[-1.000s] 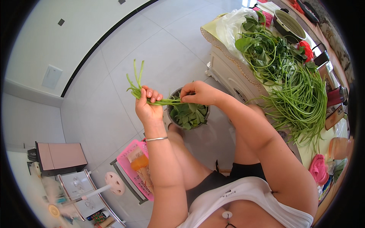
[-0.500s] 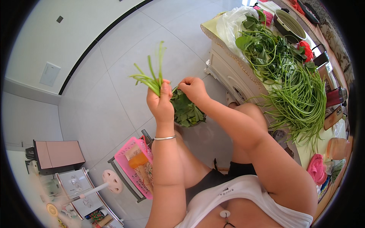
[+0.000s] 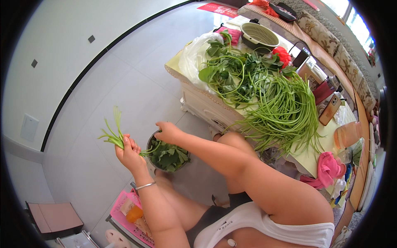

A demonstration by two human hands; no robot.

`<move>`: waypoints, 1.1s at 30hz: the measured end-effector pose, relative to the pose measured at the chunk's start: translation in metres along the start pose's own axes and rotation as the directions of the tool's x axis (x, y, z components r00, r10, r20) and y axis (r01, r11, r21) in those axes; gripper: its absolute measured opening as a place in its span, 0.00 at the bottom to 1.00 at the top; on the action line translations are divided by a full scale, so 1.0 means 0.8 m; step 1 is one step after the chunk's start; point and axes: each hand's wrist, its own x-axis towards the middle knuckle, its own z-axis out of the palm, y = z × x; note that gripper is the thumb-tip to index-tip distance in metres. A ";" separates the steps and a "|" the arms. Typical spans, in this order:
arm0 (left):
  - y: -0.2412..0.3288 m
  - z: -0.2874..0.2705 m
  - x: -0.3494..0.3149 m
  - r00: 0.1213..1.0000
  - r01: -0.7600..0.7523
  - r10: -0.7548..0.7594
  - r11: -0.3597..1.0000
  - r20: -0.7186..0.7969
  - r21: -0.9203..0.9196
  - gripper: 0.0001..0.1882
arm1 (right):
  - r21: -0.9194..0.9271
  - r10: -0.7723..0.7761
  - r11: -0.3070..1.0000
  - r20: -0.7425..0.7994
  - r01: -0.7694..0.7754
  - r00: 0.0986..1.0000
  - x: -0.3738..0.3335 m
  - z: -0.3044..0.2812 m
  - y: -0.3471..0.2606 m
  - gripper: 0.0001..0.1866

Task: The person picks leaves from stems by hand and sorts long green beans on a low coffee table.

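Observation:
My left hand (image 3: 129,152) is closed around a small bunch of green stems (image 3: 115,135), whose bare ends stick up past my fingers. A thin stem trails from under this hand toward the bowl. My right hand (image 3: 169,133) hangs over the far rim of a round bowl (image 3: 167,170), its fingers curled together; whatever they pinch is hidden. Torn green leaves (image 3: 168,155) fill the bowl, which is down between my legs. On the table to the right lie a long heap of green stems (image 3: 285,111) and leafy vines (image 3: 231,76).
The yellow-topped table (image 3: 297,153) also bears a white plastic bag (image 3: 194,56), a colander (image 3: 259,36), a phone (image 3: 330,110), a pink cloth (image 3: 329,169) and a clear jar (image 3: 347,134). A pink basket (image 3: 124,206) stands by my left leg. Behind the table is a patterned sofa (image 3: 318,33).
My view has swung to the right, showing more of the table and sofa. My left hand keeps the stems and is farther from my right hand, which remains above the bowl.

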 end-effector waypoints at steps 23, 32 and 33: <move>-0.019 0.007 0.012 0.870 0.491 -0.418 0.790 0.263 -0.368 0.11 | -0.099 -0.016 0.990 -0.774 -0.096 0.633 0.070 -0.462 0.078 0.07; -0.036 0.011 0.014 0.744 0.658 -0.448 0.619 0.495 -0.428 0.16 | 0.102 -0.209 0.941 -0.576 0.324 0.790 0.020 -0.352 -0.129 0.07; -0.037 0.008 0.014 0.738 0.651 -0.412 0.644 0.535 -0.403 0.16 | 0.036 -0.270 0.937 -0.557 0.348 0.785 0.011 -0.320 -0.137 0.07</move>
